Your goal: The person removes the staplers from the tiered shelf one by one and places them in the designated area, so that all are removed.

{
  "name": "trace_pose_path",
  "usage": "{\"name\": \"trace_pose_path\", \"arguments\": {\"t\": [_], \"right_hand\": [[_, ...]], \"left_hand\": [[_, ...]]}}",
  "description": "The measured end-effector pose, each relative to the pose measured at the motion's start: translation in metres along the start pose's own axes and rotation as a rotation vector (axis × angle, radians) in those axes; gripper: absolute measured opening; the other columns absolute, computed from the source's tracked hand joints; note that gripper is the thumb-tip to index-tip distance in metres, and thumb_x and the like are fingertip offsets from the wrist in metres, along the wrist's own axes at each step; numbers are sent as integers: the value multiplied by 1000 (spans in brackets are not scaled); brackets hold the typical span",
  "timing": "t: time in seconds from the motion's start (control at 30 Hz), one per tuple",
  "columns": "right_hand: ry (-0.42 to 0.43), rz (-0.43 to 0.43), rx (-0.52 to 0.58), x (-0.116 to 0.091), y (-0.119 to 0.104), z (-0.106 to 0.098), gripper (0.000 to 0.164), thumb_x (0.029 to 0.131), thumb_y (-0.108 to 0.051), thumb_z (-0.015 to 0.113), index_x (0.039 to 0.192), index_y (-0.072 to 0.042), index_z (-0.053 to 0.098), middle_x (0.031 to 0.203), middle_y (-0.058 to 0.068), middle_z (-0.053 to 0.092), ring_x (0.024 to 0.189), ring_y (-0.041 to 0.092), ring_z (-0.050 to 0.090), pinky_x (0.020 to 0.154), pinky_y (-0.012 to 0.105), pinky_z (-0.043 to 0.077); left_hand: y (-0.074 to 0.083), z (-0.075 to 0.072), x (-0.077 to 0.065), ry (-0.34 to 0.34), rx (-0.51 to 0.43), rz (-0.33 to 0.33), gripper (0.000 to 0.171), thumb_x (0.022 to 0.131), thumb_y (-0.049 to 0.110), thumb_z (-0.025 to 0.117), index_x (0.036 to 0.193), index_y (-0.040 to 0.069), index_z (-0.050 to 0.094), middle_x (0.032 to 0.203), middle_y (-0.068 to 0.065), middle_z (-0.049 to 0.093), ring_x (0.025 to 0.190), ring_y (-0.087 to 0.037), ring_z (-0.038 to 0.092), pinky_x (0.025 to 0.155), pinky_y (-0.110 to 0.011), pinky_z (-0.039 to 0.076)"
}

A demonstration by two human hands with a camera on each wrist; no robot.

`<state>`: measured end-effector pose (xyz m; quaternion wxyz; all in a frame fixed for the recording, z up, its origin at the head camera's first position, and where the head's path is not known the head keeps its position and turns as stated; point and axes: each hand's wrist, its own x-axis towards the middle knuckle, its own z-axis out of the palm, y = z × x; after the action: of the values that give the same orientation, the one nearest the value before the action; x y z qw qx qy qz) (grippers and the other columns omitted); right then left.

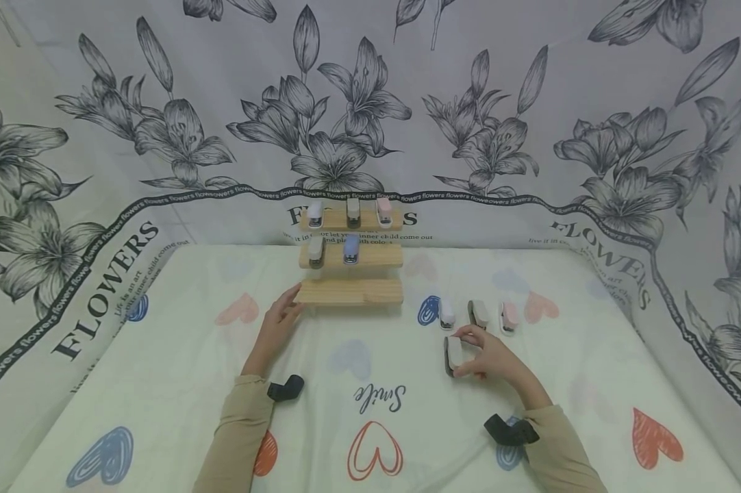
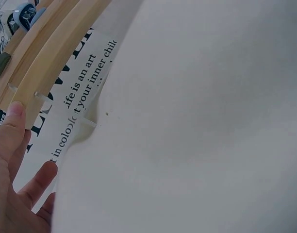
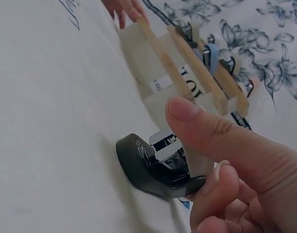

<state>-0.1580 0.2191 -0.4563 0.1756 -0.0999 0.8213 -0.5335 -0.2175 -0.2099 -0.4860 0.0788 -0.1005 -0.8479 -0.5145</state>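
Observation:
My right hand (image 1: 486,356) pinches a small beige stapler (image 1: 453,352) with a dark base, close over the table cloth at the right. In the right wrist view, the thumb and a finger press its beige top, and the stapler's metal front (image 3: 165,145) faces away from the palm. At the left end of a three-tier wooden rack (image 1: 352,293), my left hand (image 1: 278,327) grips the corner of the lowest board. Its thumb lies on the wood in the left wrist view, with other fingers loosely bent below.
White (image 1: 447,313), beige (image 1: 478,313) and pink (image 1: 508,318) staplers stand in a row beyond my right hand. The middle board carries beige (image 1: 316,250) and blue (image 1: 350,249) ones; three more stand on the top board (image 1: 336,219). A flower-printed curtain (image 1: 358,137) hangs behind.

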Motion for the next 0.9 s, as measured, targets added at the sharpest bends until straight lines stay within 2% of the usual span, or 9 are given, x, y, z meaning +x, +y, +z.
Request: {"name": "trace_pose_path", "arguments": {"t": [0.43,0.9], "right_hand": [[-23,1,-88,-2,4,-3,67,61,-23,83,115,-7,48,129,32,36,40,15,44,41,31,44],[-59,-2,-123,-4,-1,-5,69,66,-25,80,122,-6,45,131,32,34,42,18,46,42,33,45]], "left_hand": [[2,2,-1,6,-9,12,51,93,35,47,137,14,36,138,-12,36,107,-27,43,84,-45,37],[2,1,1,-2,-8,-1,51,92,37,47,138,16,35,139,-10,35,109,-28,43,86,-46,36]]}}
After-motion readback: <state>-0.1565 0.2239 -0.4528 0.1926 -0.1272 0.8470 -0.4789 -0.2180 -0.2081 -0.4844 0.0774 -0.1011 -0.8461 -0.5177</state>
